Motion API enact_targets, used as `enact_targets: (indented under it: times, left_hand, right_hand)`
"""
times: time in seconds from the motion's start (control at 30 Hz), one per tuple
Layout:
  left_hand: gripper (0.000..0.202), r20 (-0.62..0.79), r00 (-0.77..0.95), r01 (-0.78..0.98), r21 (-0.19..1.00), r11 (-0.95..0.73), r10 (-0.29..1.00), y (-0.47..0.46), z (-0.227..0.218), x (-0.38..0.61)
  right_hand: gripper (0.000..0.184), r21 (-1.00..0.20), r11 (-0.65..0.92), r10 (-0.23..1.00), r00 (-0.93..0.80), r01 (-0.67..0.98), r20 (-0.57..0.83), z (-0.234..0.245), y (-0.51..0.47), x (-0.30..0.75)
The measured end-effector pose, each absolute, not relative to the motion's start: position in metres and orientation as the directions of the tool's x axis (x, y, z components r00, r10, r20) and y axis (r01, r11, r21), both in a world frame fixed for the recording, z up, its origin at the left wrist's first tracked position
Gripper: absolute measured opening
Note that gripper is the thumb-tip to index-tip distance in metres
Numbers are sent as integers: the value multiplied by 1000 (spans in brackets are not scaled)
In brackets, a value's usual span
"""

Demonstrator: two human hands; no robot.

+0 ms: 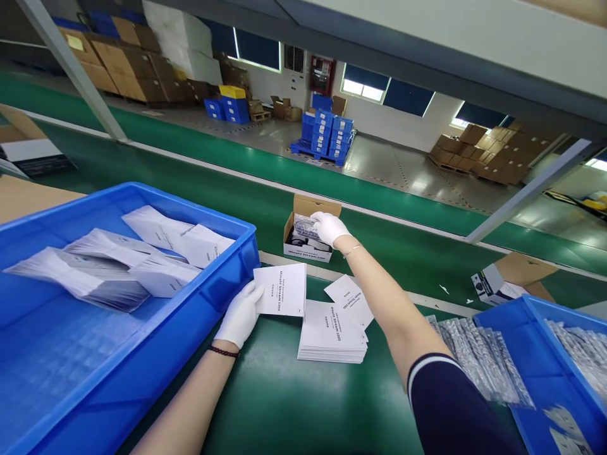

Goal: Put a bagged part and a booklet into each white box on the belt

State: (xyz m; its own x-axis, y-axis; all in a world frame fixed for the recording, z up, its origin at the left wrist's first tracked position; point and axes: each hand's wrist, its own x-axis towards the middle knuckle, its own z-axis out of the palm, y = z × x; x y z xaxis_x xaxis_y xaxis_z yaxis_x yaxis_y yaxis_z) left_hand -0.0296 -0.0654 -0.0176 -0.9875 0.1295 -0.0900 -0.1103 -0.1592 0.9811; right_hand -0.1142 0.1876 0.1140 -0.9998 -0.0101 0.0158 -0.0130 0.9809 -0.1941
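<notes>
My left hand (pixel 241 315), in a white glove, pinches the left edge of a white booklet (pixel 284 289) printed "Minute Stream 1000". Beside that booklet a stack of the same booklets (pixel 332 332) lies on the green surface, with a few loose booklets (pixel 349 298) behind it. Farther out, my gloved right hand (pixel 329 229) reaches into an open small carton (pixel 308 254). Its fingers are closed on a clear plastic bag (pixel 303 225) at the top of the carton. Dark items show under the bag, but I cannot make out what they are.
A large blue bin (pixel 199 335) with bundles of booklets (pixel 95 278) stands at my left. To the right, bagged parts (pixel 478 360) hang over the edge of another blue bin (pixel 545 354). More open cartons (pixel 502 281) sit on the green belt (pixel 403 265). A shelf crosses overhead.
</notes>
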Motion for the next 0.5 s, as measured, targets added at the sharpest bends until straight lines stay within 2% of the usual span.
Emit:
enact_targets:
  times: [0.07,0.17,0.27,0.37,0.5]
  left_hand:
    - [46,-137,-977,-162,975,-151,162,-65,-16,-29]
    - [48,-200,-961,-232,958,-166,188,-64,-19,-29]
    - [45,-119,-983,-131,988,-86,139,-62,-25,-30]
    - [43,-55,-994,-57,998,-19,96,-59,-27,-31]
    - [40,-59,-997,-62,996,-61,39,-53,-23,-28]
  right_hand:
    - [40,-161,987,-17,-999,-9,-48,106,185,-131]
    - [34,-90,995,40,-993,50,-114,90,190,-139]
    - [40,-43,997,67,-993,71,-95,77,198,-134]
    - [39,-74,997,-21,-991,-11,-131,71,207,-127]
    - [34,-101,990,-111,-978,-94,-175,86,208,-107]
